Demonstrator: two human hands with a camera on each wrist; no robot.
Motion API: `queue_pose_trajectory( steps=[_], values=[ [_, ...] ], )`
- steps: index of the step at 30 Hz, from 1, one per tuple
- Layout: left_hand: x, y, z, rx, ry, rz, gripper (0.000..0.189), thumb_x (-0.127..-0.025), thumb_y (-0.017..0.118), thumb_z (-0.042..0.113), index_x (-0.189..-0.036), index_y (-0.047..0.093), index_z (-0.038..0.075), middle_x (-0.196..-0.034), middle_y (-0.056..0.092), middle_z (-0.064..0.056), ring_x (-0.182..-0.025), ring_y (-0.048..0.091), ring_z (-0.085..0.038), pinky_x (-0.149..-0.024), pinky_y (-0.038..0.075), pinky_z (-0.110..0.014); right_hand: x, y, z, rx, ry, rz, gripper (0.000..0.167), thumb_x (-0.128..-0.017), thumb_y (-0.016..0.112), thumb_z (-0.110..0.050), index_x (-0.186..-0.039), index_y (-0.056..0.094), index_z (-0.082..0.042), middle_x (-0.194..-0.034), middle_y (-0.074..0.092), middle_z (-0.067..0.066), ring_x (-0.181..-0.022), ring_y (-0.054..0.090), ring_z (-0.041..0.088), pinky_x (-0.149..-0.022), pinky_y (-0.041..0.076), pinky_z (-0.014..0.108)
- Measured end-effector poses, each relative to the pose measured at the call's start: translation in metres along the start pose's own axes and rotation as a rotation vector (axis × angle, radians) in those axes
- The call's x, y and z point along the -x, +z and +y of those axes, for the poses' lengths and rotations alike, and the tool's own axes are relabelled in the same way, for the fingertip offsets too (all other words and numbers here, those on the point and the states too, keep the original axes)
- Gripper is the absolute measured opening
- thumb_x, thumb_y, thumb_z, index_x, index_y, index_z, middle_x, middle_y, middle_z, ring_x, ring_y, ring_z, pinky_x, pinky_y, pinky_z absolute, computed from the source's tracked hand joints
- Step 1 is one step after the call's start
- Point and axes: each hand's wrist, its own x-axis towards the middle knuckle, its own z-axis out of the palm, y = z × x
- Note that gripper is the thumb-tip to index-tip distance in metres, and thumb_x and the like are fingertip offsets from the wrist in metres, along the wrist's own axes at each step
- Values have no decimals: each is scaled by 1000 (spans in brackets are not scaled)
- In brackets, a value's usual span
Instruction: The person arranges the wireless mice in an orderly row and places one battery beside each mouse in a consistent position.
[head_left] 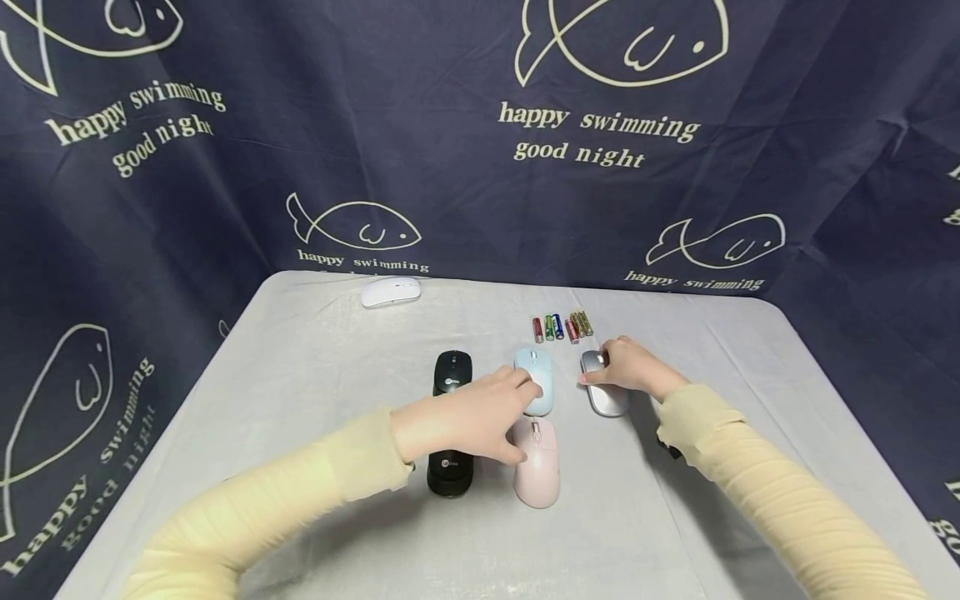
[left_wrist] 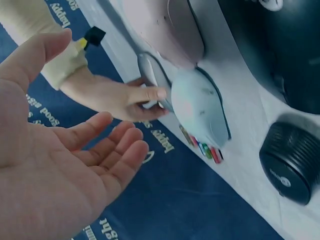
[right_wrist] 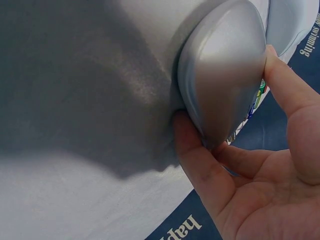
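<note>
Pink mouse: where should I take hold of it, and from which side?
I'd pinch the pink mouse across its long sides, around the middle, coming from above its rounded near end. It lies flat, wheel end facing away, so its narrow width should suit a pinch; the light-blue mouse sits close beyond that wheel end, crowding that approach.

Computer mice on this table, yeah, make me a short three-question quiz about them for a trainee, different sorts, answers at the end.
1. Which mouse does the right grip hold?
2. True or false: in the head view, the pink mouse lies lower in the picture than the light blue mouse.
3. Fill in the colour: in the head view, the mouse highest in the picture is ____.

Key:
1. The silver mouse.
2. True.
3. White: the white mouse.
</note>
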Motion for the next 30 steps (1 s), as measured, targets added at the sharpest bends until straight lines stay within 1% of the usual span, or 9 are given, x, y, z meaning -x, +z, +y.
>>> queue_pose_trajectory(
  steps=[5, 10, 13, 17, 20, 23, 27, 30],
  values=[
    [1, -4, -8, 34, 10, 29, 70, -76, 73, 40, -131, 47, 6, -123, 50, -2, -109, 45, -16, -92, 43, -25, -1, -1, 0, 1, -4, 1, 65, -74, 75, -43, -102, 60, 14, -95, 60, 25, -89, 56, 34, -81, 48, 46],
    [2, -9, -18, 101, 31, 88, 63, -77, 72, 35, -129, 49, 6, -124, 51, -3, -110, 46, -17, -93, 43, -27, -1, -2, 0, 1, 2, -8, 67, -75, 75, -42, -104, 59, 15, -98, 59, 26, -91, 56, 35, -82, 47, 47],
    [2, -11, -26, 123, 29, 124, 62, -77, 72, 34, -129, 49, 6, -125, 51, -4, -111, 46, -17, -94, 43, -29, -1, -2, 0, 4, 5, -12, 68, -75, 75, -42, -106, 58, 16, -100, 59, 27, -93, 56, 36, -84, 47, 47],
    [0, -11, -38, 145, 1, 162, 62, -77, 72, 31, -129, 49, 7, -128, 50, -4, -114, 45, -18, -98, 41, -31, -2, -3, 1, 3, 9, -18, 69, -76, 75, -42, -108, 57, 16, -102, 58, 28, -94, 55, 37, -84, 47, 47],
    [-1, -11, -47, 177, -14, 194, 60, -76, 71, 26, -128, 49, 5, -128, 50, -6, -115, 45, -19, -101, 40, -32, -2, -3, 1, -3, 13, -24, 70, -76, 74, -43, -108, 57, 16, -102, 57, 28, -94, 55, 36, -83, 47, 47],
    [-1, -12, -56, 203, -16, 230, 59, -75, 71, 23, -127, 50, 3, -126, 51, -8, -115, 45, -22, -101, 39, -34, -2, -3, 1, -8, 20, -26, 69, -76, 74, -43, -109, 57, 16, -102, 57, 27, -94, 54, 35, -84, 47, 47],
    [-3, -13, -67, 228, -34, 267, 59, -75, 72, 22, -127, 50, 1, -125, 51, -10, -114, 46, -24, -101, 38, -36, -3, -5, 2, -8, 12, -26, 69, -76, 74, -42, -107, 57, 16, -101, 57, 27, -93, 55, 36, -84, 47, 47],
    [-4, -13, -77, 241, -63, 282, 59, -77, 72, 24, -127, 50, 2, -125, 51, -10, -115, 45, -24, -101, 39, -36, -3, -6, 2, -5, 12, -26, 69, -76, 74, -42, -107, 57, 16, -101, 57, 28, -93, 55, 36, -84, 47, 47]
  ],
)
